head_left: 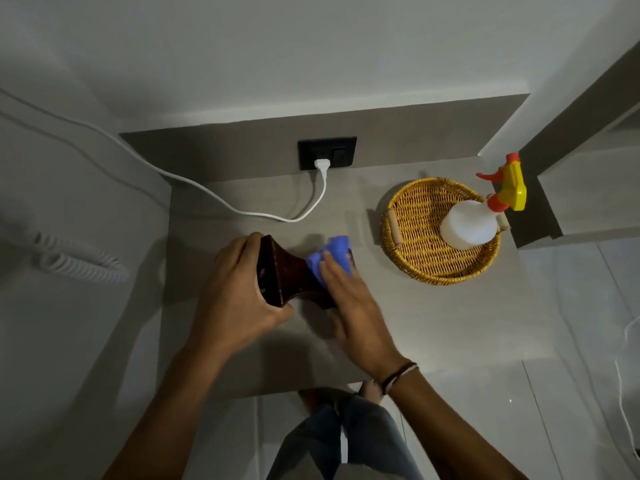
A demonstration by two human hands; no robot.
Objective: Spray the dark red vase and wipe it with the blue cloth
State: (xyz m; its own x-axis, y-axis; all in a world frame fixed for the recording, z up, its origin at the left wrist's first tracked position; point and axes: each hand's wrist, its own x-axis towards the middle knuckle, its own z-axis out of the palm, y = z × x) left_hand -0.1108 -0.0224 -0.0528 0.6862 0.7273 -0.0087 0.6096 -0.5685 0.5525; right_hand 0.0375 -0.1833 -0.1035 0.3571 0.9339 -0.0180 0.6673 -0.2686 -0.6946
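The dark red vase (287, 275) lies tipped on its side over the grey table (433, 323), its wide end pointing left. My left hand (239, 289) grips that wide end. My right hand (349, 299) presses the crumpled blue cloth (332, 254) against the vase's narrow middle and right part, which the cloth and hand mostly hide. The spray bottle (474, 223), white with a yellow and orange trigger head, stands in the wicker basket (408, 244) to the right, apart from both hands.
A black wall socket (341, 152) with a white plug and cable (242, 211) sits behind the vase. A coiled white cord (79, 261) hangs at the left. A dark wall panel (536, 220) stands right of the basket. My legs show below the table's front edge.
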